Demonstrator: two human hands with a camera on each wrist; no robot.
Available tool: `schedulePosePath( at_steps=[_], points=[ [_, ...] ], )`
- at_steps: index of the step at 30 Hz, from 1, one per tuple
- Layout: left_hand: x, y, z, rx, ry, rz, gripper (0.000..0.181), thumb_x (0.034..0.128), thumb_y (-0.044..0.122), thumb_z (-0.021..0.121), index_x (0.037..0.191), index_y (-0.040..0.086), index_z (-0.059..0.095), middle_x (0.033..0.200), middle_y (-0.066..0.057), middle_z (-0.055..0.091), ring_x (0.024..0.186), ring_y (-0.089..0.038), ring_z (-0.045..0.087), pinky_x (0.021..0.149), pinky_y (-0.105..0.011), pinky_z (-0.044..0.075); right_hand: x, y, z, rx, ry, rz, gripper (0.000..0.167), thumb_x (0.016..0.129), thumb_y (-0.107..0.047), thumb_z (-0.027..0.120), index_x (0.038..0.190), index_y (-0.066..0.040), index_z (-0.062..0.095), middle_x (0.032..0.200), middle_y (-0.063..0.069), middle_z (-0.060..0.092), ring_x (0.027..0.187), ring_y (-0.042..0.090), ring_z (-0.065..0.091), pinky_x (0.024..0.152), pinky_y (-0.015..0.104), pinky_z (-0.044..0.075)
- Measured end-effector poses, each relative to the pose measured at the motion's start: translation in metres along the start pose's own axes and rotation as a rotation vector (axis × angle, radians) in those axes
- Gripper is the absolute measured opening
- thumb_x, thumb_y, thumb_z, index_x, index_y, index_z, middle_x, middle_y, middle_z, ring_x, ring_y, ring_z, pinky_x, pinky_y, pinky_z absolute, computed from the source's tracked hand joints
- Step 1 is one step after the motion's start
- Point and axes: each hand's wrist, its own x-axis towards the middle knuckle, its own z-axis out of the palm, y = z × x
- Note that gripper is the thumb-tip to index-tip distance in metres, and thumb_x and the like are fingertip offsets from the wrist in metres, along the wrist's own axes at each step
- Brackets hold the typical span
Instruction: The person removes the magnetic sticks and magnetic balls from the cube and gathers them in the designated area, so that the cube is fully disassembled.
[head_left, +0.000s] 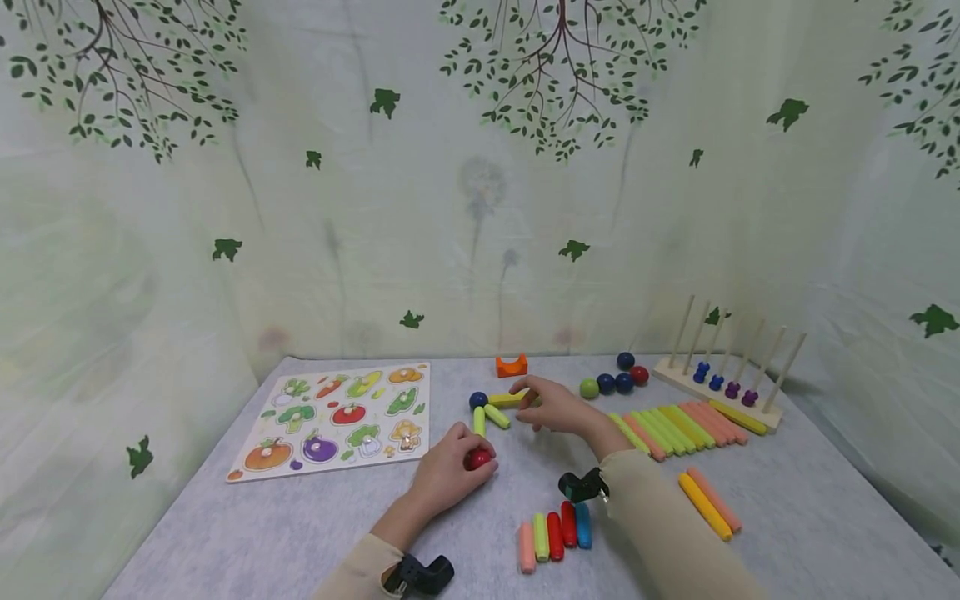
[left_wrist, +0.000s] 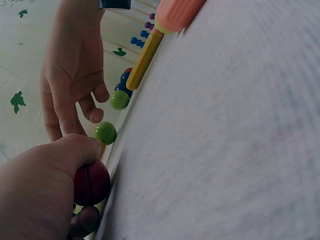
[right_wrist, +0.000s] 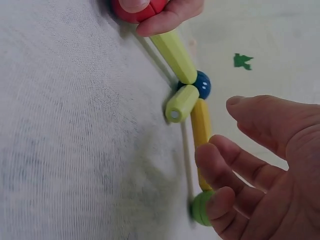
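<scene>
My left hand (head_left: 448, 468) grips a red ball (head_left: 477, 458) between thumb and fingers, low over the table. A light green stick (right_wrist: 174, 55) runs from that ball to a dark blue ball (head_left: 477, 400). A second light green stick (head_left: 496, 416) and a yellow stick (head_left: 504, 401) also meet the blue ball. At the yellow stick's other end sits a green ball (right_wrist: 201, 209), partly behind fingers. Beside this stick is my right hand (head_left: 561, 408), its thumb apart from its loosely bent fingers and nothing held. Whether its fingertips touch the stick or green ball I cannot tell.
A vegetable puzzle board (head_left: 247, 450) lies left, an orange arched piece (head_left: 512, 366) at the back. Loose balls (head_left: 605, 383), a row of coloured sticks (head_left: 675, 429) and a pegged wooden stand (head_left: 765, 408) are on the right. More sticks (head_left: 555, 536) lie in front.
</scene>
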Motion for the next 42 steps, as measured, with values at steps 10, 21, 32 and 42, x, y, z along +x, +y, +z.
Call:
schedulePosePath(
  at_steps=[10,21,32,42],
  points=[
    [0.000,0.002,-0.002,-0.018,0.003,-0.003,0.013,0.0888,0.036,0.073,0.099,0.029,0.069,0.094,0.007,0.049,0.082,-0.007,0.052,0.064,-0.017,0.045,0.019,-0.011,0.018,0.009,-0.062,0.068,0.041,0.093,-0.017,0.069,0.131,-0.014,0.055,0.098,0.006,0.062,0.068,0.019,0.060,0.062,0.025,0.047],
    [0.000,0.000,-0.001,-0.041,0.001,-0.009,0.012,0.0890,0.037,0.073,0.098,0.030,0.069,0.095,0.007,0.049,0.084,-0.007,0.053,0.065,-0.017,0.046,0.025,-0.022,0.032,-0.153,-0.019,0.064,0.041,0.091,-0.017,0.072,0.127,-0.021,0.055,0.094,0.006,0.060,0.072,0.019,0.057,0.065,0.026,0.050],
    [-0.001,0.000,-0.001,-0.037,0.003,-0.002,0.012,0.0887,0.037,0.073,0.098,0.030,0.069,0.094,0.008,0.049,0.083,-0.007,0.053,0.064,-0.017,0.046,0.025,-0.026,0.034,-0.355,0.019,0.011,0.031,0.092,-0.013,0.068,0.121,-0.025,0.060,0.114,0.003,0.066,0.093,0.021,0.056,0.092,0.040,0.053],
    [-0.001,0.000,0.000,-0.038,0.003,-0.003,0.013,0.0886,0.038,0.073,0.098,0.030,0.069,0.094,0.008,0.049,0.083,-0.006,0.052,0.064,-0.017,0.045,0.021,-0.028,0.031,-0.472,-0.070,0.070,0.034,0.090,-0.012,0.070,0.122,-0.026,0.070,0.107,0.000,0.068,0.088,0.020,0.057,0.086,0.036,0.052]
  ],
)
